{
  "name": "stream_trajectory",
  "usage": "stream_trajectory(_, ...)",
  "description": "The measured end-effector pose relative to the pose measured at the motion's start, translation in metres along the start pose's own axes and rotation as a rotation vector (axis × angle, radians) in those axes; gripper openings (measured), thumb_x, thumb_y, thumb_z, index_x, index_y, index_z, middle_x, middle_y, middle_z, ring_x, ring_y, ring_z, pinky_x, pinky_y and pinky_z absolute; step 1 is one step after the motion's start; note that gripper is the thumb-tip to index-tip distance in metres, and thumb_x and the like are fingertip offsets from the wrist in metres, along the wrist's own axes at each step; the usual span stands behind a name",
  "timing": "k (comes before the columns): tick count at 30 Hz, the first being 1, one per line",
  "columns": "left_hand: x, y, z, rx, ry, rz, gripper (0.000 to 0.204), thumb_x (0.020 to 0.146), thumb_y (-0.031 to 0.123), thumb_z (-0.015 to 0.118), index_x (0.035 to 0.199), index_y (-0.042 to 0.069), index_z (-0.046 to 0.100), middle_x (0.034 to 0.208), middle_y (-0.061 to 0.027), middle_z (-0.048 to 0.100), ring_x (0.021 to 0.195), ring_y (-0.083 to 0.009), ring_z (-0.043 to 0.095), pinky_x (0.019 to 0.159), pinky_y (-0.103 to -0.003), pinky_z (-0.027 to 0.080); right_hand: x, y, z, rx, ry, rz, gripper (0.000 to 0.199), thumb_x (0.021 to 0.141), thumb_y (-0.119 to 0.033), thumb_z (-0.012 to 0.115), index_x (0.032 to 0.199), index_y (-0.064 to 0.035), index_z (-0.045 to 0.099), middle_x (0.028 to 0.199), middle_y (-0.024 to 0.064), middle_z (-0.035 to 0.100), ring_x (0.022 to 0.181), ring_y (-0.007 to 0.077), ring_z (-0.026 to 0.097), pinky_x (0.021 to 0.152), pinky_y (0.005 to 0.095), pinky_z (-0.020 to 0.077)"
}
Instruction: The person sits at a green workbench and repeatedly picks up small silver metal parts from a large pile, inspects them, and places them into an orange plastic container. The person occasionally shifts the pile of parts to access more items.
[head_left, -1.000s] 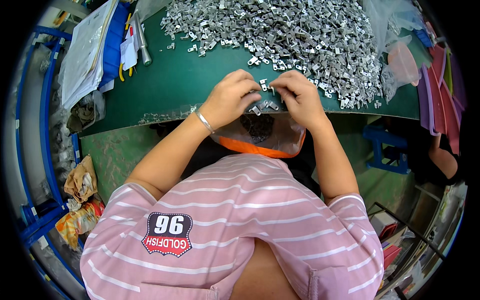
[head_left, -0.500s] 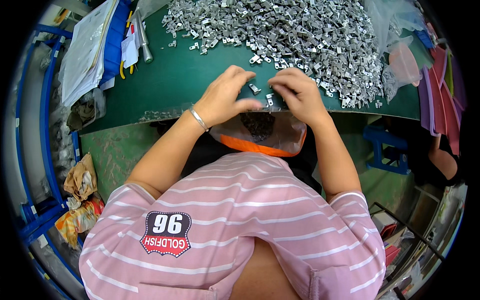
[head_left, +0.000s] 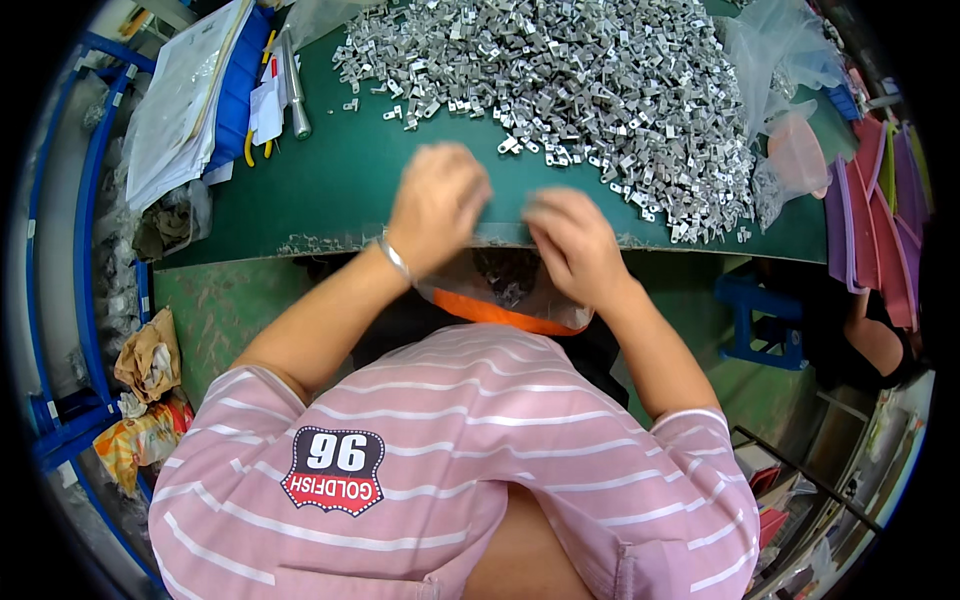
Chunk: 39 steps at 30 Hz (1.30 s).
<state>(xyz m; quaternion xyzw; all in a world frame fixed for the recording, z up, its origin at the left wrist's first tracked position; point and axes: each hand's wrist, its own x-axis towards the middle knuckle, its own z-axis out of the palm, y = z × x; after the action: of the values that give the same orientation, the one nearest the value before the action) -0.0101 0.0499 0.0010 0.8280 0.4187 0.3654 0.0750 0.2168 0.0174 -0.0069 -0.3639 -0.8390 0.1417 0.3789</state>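
Note:
My left hand [head_left: 437, 208], with a silver bangle on its wrist, is over the front edge of the green table. Its fingers are curled in and blurred by motion; what they hold is hidden. To the right, my right hand [head_left: 575, 243] has its fingers bent and pressed together, also a little blurred, with nothing visible between them. The two hands are apart. Below them, against my lap, a clear bag with an orange rim [head_left: 500, 312] hangs open, dark small parts [head_left: 508, 275] inside. A large heap of small metal brackets [head_left: 570, 80] lies beyond my hands.
Papers [head_left: 185, 100] lean on a blue bin at the left, beside pliers and a metal rod [head_left: 296, 95]. A pink cup [head_left: 797, 155] and plastic bags [head_left: 775, 50] stand at the right. A blue stool [head_left: 760, 325] is below. Another person's arm [head_left: 875, 335] shows at right.
Two loose brackets that lay between my hands are no longer visible there. My left hand has curled its fingers and both hands have moved toward the table edge.

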Motion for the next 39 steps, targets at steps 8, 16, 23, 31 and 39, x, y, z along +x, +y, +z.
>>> stream_trajectory(8, 0.033, -0.062, 0.0, 0.327, 0.007, -0.469, 0.043, 0.077, 0.017, 0.077, 0.114, 0.001, 0.062, 0.117, -0.0176, 0.056, 0.106, -0.04, 0.055, 0.094, -0.045, 0.046, 0.065, 0.036, 0.025, -0.321, -0.104, -0.054, 0.031, 0.086, -0.017, 0.067, 0.115, -0.0073, 0.066, 0.129, 0.0063, 0.061, 0.121, 0.0278, 0.054, 0.1, 0.0424, 0.0424)
stream_trajectory(16, 0.0, 0.012, 0.023, -0.322, -0.086, -0.264, 0.035, 0.077, 0.0, 0.075, 0.11, 0.001, 0.064, 0.11, -0.0133, 0.06, 0.096, -0.0296, 0.064, 0.082, -0.035, 0.054, 0.012, 0.022, 0.004, -0.096, 0.033, 0.237, 0.028, 0.09, -0.002, 0.059, 0.117, -0.0028, 0.065, 0.126, 0.0141, 0.061, 0.116, 0.0338, 0.055, 0.1, 0.0421, 0.0434)
stream_trajectory(23, -0.001, 0.014, 0.007, -0.103, -0.027, -0.095, 0.026, 0.076, 0.004, 0.078, 0.1, 0.001, 0.067, 0.1, -0.0117, 0.062, 0.085, -0.0258, 0.063, 0.072, -0.032, 0.053, -0.007, 0.009, -0.017, 0.082, 0.29, 0.55, 0.02, 0.089, 0.002, 0.059, 0.107, 0.0004, 0.066, 0.106, 0.0143, 0.065, 0.1, 0.0282, 0.062, 0.09, 0.0374, 0.0476)
stream_trajectory(31, -0.002, 0.017, 0.013, -0.213, -0.155, -0.196, 0.02, 0.077, 0.004, 0.075, 0.093, 0.001, 0.064, 0.086, -0.0098, 0.062, 0.074, -0.0237, 0.062, 0.068, -0.032, 0.052, -0.008, -0.004, -0.011, -0.063, 0.093, 0.43, 0.026, 0.073, -0.004, 0.078, 0.096, -0.0046, 0.067, 0.098, 0.0104, 0.065, 0.093, 0.0317, 0.06, 0.084, 0.0397, 0.0477)
stream_trajectory(39, -0.001, 0.024, 0.01, -0.32, -0.164, -0.309, 0.016, 0.078, 0.0, 0.073, 0.09, 0.001, 0.062, 0.084, -0.0075, 0.064, 0.073, -0.0159, 0.063, 0.067, -0.027, 0.051, -0.022, -0.004, -0.014, 0.096, 0.216, 0.51, 0.013, 0.082, -0.002, 0.072, 0.094, -0.0019, 0.068, 0.09, 0.012, 0.068, 0.084, 0.0305, 0.064, 0.075, 0.0367, 0.0515)
